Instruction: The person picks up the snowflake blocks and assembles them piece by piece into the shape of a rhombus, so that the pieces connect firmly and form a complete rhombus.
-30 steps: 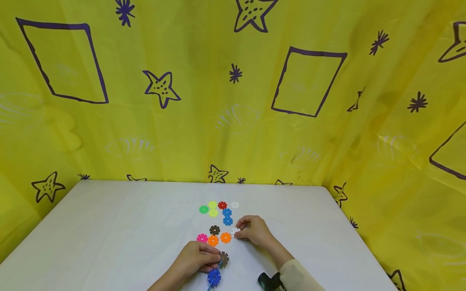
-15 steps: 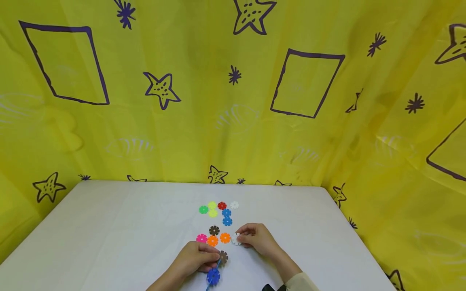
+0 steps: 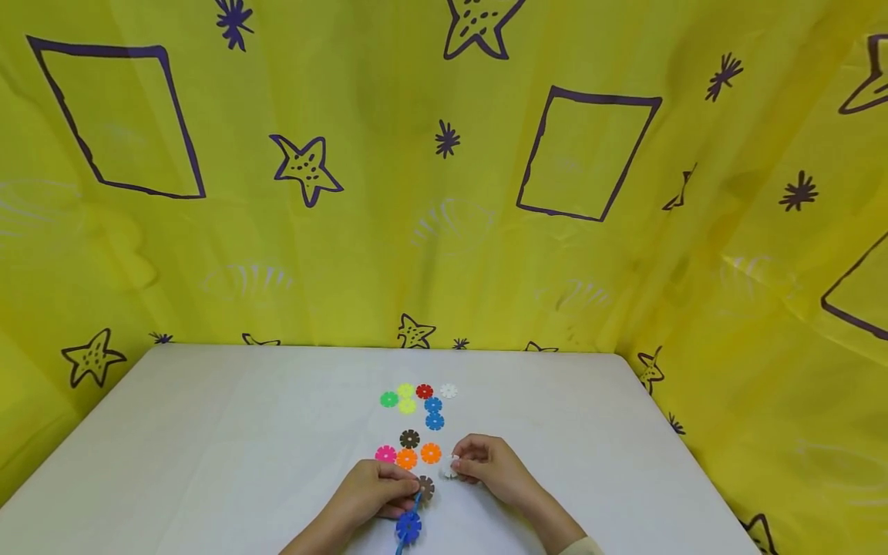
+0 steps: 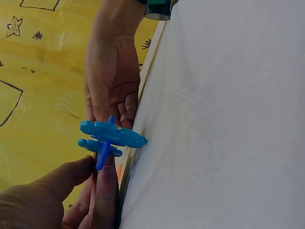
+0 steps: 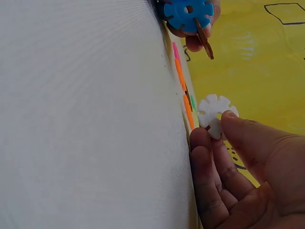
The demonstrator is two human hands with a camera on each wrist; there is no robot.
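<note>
My left hand [image 3: 371,493] grips a small cluster of interlocked plastic snowflake discs. In it are a dark blue disc [image 3: 409,527], light blue discs [image 4: 113,134] set crosswise, and a brown disc [image 3: 426,488] sticking out toward the right. Between thumb and fingers of my right hand [image 3: 494,469], a notched white snowflake disc [image 5: 214,113] is pinched with its face showing in the right wrist view. The white disc is a short way right of the brown one, apart from it. Fingers partly hide both pieces.
Loose snowflake discs lie just beyond my hands: pink [image 3: 385,454], two orange [image 3: 431,453] and dark brown [image 3: 409,438]. Farther back are green [image 3: 389,399], yellow [image 3: 406,405], red [image 3: 425,391], blue [image 3: 434,421] and white [image 3: 449,391] ones. A yellow patterned curtain [image 3: 381,254] borders the white table [image 3: 229,447].
My right hand has drawn the white disc back toward me, from beside the orange disc to nearer the brown one. The left hand with its cluster has stayed almost still.
</note>
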